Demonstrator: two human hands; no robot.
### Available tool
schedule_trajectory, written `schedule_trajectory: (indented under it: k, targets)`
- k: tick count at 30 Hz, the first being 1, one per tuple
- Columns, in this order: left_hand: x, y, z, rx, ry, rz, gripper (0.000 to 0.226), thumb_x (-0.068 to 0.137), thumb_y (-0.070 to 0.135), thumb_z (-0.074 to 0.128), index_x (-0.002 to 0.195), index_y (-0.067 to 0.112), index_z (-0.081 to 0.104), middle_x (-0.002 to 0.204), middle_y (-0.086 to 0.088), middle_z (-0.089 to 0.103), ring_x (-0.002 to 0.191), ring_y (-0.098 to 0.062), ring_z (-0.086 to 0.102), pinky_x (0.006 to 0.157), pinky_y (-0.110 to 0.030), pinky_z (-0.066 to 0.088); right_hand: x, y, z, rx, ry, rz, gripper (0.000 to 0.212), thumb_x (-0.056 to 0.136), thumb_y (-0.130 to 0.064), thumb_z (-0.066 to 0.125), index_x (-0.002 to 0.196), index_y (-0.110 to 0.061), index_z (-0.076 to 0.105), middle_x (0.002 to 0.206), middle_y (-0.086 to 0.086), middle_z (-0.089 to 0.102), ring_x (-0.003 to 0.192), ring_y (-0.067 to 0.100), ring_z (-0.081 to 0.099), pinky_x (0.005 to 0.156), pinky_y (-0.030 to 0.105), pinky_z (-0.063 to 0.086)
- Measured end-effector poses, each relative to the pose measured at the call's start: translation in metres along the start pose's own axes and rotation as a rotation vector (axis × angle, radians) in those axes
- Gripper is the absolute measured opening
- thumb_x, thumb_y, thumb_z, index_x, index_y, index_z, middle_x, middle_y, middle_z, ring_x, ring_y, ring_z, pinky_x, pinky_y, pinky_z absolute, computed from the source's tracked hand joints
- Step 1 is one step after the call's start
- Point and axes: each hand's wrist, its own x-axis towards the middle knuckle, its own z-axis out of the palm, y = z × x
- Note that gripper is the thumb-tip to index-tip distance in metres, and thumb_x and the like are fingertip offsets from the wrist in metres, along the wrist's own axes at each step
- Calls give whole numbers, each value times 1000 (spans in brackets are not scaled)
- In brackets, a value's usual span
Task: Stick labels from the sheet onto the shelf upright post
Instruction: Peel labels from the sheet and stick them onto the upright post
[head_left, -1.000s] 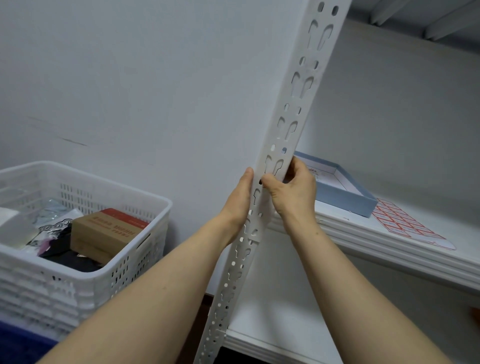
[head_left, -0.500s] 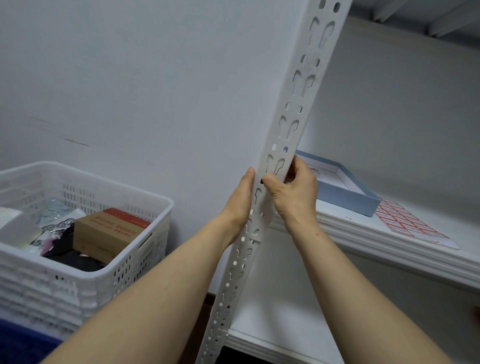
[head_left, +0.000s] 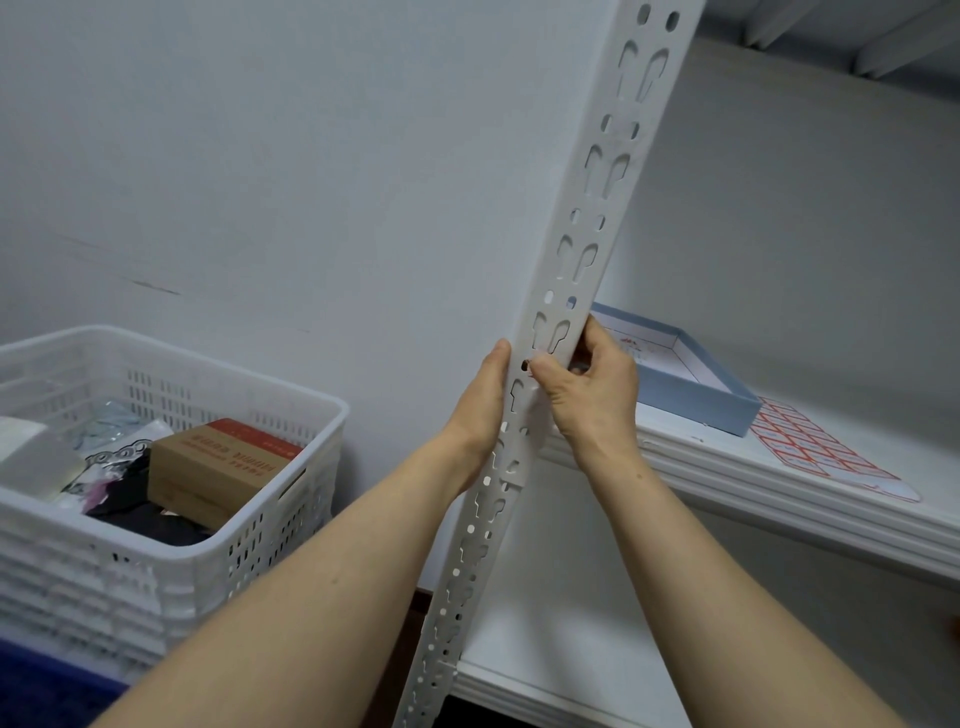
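The white shelf upright post (head_left: 597, 208), punched with keyhole slots, runs diagonally from top right to bottom centre. My left hand (head_left: 480, 405) lies against its left edge at mid-height, fingers hidden behind it. Gripping it from the right is my right hand (head_left: 592, 400), thumb pressed on the front face beside a slot and fingers curled behind. A faint reddish patch shows just above the thumb; I cannot tell whether it is a label. The label sheet (head_left: 815, 447), with rows of red-bordered labels, lies flat on the white shelf (head_left: 727, 483) to the right.
A shallow blue box (head_left: 696, 400) sits on the shelf between the post and the sheet. At the left stands a white slotted basket (head_left: 291, 395) holding a cardboard box (head_left: 223, 462) and packets. A lower shelf board (head_left: 571, 649) lies below, and a plain wall behind.
Both hands stay on the post at the same height. Only the view has drifted slightly.
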Motion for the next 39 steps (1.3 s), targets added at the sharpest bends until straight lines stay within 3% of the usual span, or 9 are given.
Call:
schedule_trajectory:
  k: [7, 11, 15, 20, 23, 29, 35, 39]
  targets:
    - [0, 0, 0, 0, -2, 0, 52, 102, 38, 17, 101, 23, 66, 95, 4, 74, 93, -10, 68, 91, -26, 49, 0, 2, -1, -19, -20, -10, 27, 72, 1, 62, 94, -13, 63, 79, -5, 67, 62, -1, 55, 60, 14, 47]
    - [0, 0, 0, 12, 13, -2, 52, 102, 39, 17, 105, 22, 66, 102, 0, 72, 100, -14, 66, 95, -29, 48, 1, 4, -2, -52, -30, -22, 26, 72, -2, 62, 96, -11, 63, 89, 9, 68, 76, 22, 61, 69, 30, 51]
    - [0, 0, 0, 21, 7, 1, 53, 102, 39, 16, 105, 23, 66, 100, 2, 73, 98, -12, 67, 92, -26, 49, 1, 6, -2, -85, -40, -31, 24, 71, -8, 61, 94, -11, 62, 89, 11, 67, 80, 28, 60, 72, 36, 51]
    - [-1, -1, -1, 34, 6, 10, 52, 103, 38, 16, 113, 20, 63, 109, 0, 70, 103, -13, 65, 96, -26, 48, 1, 6, 0, -96, -49, -44, 30, 63, -20, 54, 91, -10, 60, 83, 9, 66, 80, 29, 58, 70, 35, 49]
    - [0, -1, -2, 31, 2, 11, 51, 103, 38, 16, 111, 21, 63, 105, 1, 71, 97, -9, 67, 87, -21, 51, 1, 6, -1, -102, -54, -45, 30, 63, -20, 54, 91, -10, 60, 84, 10, 66, 82, 30, 58, 72, 37, 50]
    - [1, -1, -2, 30, 1, 9, 54, 102, 38, 16, 101, 24, 67, 98, 5, 73, 96, -9, 68, 86, -22, 51, 2, 5, -3, -87, -72, -42, 34, 62, -20, 54, 94, -10, 62, 88, 12, 67, 80, 28, 59, 70, 32, 50]
    - [2, -3, -3, 25, 8, -4, 54, 102, 40, 16, 102, 24, 68, 99, 2, 73, 96, -12, 67, 90, -26, 50, 1, 4, -4, -86, -77, -36, 37, 61, -21, 53, 96, -12, 62, 91, 11, 67, 81, 25, 60, 68, 23, 47]
    - [3, -3, -2, 16, 12, -5, 54, 102, 40, 16, 104, 23, 68, 101, 1, 73, 101, -14, 66, 96, -30, 47, 1, 4, -3, -80, -78, -27, 38, 62, -20, 52, 97, -11, 63, 92, 12, 67, 81, 28, 60, 71, 29, 50]
